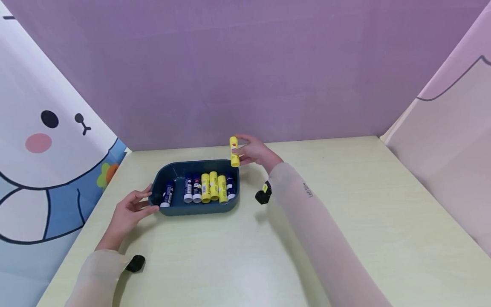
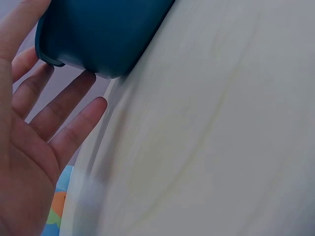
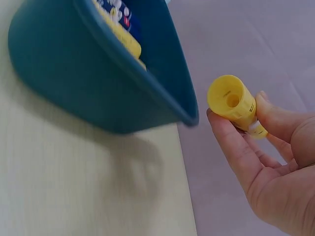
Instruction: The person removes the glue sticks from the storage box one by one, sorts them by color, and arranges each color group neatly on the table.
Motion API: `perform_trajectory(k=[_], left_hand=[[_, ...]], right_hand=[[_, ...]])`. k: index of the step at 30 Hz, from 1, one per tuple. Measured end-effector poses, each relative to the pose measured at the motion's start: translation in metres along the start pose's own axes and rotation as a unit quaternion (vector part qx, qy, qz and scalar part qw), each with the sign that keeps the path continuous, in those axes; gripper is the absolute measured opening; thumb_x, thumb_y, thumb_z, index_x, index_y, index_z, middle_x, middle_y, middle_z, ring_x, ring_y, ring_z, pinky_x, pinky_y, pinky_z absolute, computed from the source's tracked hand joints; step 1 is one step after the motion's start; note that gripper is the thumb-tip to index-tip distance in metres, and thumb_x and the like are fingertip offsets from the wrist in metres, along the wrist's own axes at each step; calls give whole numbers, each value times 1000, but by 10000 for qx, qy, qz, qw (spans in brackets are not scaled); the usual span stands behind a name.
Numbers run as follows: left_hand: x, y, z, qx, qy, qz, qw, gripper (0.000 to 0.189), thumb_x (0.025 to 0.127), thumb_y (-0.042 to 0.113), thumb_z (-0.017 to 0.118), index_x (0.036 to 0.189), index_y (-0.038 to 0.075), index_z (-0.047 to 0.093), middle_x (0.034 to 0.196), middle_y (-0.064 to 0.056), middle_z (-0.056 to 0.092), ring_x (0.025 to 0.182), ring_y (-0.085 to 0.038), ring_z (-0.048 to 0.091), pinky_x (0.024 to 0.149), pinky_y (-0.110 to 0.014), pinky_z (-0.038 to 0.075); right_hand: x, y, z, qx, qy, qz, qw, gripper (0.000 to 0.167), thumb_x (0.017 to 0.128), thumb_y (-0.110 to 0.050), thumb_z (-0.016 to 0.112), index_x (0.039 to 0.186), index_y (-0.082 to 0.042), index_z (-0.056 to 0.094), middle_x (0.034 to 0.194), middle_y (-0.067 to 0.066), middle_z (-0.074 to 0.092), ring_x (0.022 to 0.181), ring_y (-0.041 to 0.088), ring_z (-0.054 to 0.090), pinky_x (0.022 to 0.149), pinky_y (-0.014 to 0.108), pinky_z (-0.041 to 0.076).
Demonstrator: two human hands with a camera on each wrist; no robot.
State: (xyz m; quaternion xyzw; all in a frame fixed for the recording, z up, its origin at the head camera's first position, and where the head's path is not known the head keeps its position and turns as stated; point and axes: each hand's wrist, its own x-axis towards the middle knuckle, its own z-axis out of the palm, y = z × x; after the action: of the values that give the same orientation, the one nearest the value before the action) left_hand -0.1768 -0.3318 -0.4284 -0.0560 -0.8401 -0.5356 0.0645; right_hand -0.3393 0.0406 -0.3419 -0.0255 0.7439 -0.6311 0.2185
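Note:
My right hand [image 1: 256, 151] pinches a yellow glue stick [image 1: 234, 152] upright between thumb and fingers, over the right back corner of a dark blue tray [image 1: 195, 209]. The right wrist view shows the held stick's hollow round end [image 3: 230, 96], beside the tray's rim. Inside the tray, three yellow glue sticks [image 1: 213, 186] stand side by side among dark blue ones with white ends [image 1: 188, 189]. One more blue glue stick [image 1: 167, 194] leans apart at the left. My left hand [image 1: 130, 213] touches the tray's left end with fingers spread and fairly straight.
The tray stands on a pale wood-grain table [image 1: 215, 256], near its back edge. A purple panel [image 1: 245, 76] rises behind the table. A cartoon-printed panel [image 1: 34, 102] stands at the left and a pale one [image 1: 452, 128] at the right.

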Motion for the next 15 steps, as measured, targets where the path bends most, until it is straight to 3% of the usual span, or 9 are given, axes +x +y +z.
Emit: perform_trajectory(k=[5, 15], left_hand=[[0, 2, 0, 74, 30, 25, 10000, 46, 89, 14, 76, 125, -3, 54, 154, -11, 38, 101, 5, 61, 82, -14, 51], [0, 2, 1, 84, 9, -5, 10000, 45, 90, 14, 76, 124, -3, 54, 155, -12, 38, 101, 5, 61, 82, -14, 51]], right_hand=[[2, 5, -15, 23, 148, -2, 9999, 69, 96, -5, 66, 154, -25, 36, 132, 23, 56, 84, 33, 68, 89, 49, 55], [2, 16, -37, -143, 420, 157, 9989, 69, 96, -6, 66, 155, -25, 35, 136, 21, 52, 80, 29, 66, 77, 39, 59]])
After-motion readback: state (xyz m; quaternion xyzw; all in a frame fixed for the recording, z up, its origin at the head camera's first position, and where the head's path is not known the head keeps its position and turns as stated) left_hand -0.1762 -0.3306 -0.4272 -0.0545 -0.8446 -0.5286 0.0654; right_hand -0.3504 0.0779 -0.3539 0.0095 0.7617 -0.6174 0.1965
